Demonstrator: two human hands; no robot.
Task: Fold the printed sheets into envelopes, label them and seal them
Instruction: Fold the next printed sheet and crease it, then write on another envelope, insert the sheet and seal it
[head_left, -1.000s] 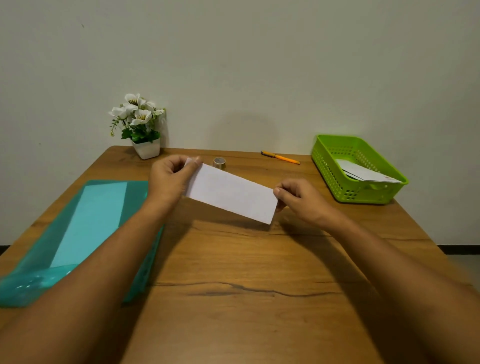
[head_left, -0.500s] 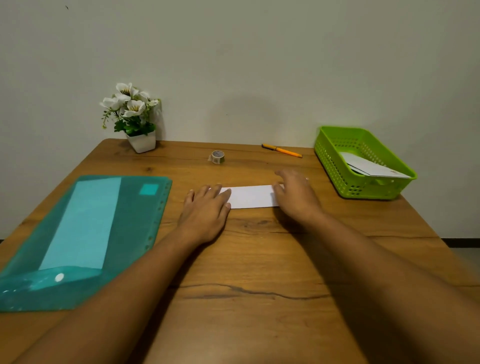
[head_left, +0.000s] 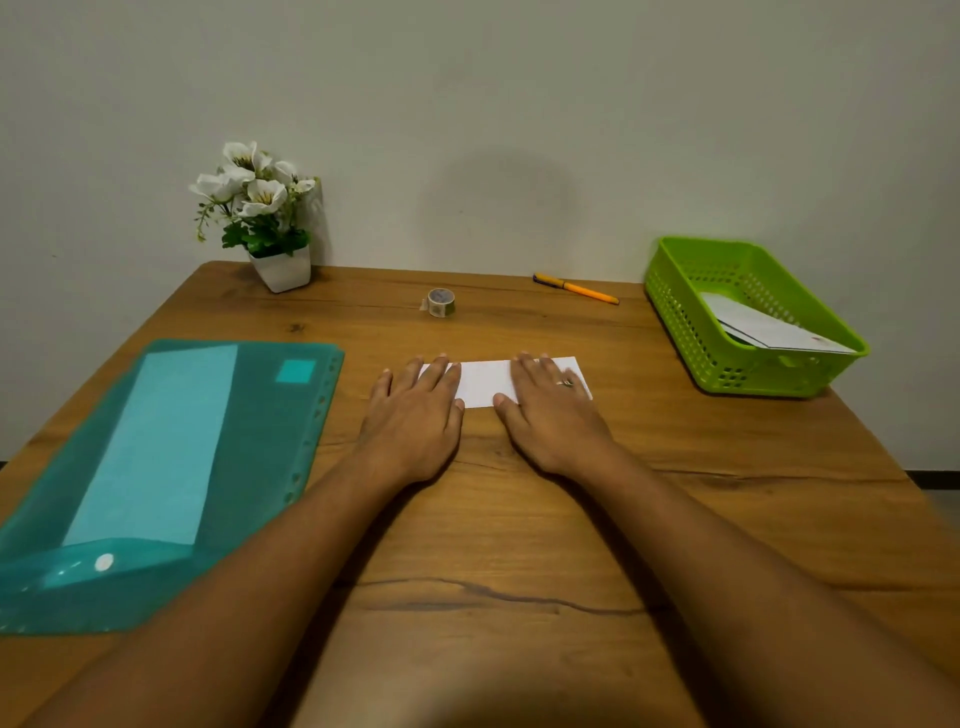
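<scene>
At 9 o'clock a glossy teal plastic folder (head_left: 156, 467) lies near the left edge of the wooden table (head_left: 519, 519). At centre, the left hand (head_left: 413, 415) and right hand (head_left: 550, 410) press flat, fingers straight, on the ends of the folded white sheet (head_left: 485, 383), whose smooth middle shows between them. A green perforated basket (head_left: 691, 332) sits at 2 o'clock, well apart.

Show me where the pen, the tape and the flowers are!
pen (head_left: 584, 291): head view, on its orange barrel.
tape (head_left: 441, 303): head view, on the side of the roll.
flowers (head_left: 266, 196): head view, on a white bloom.
</scene>
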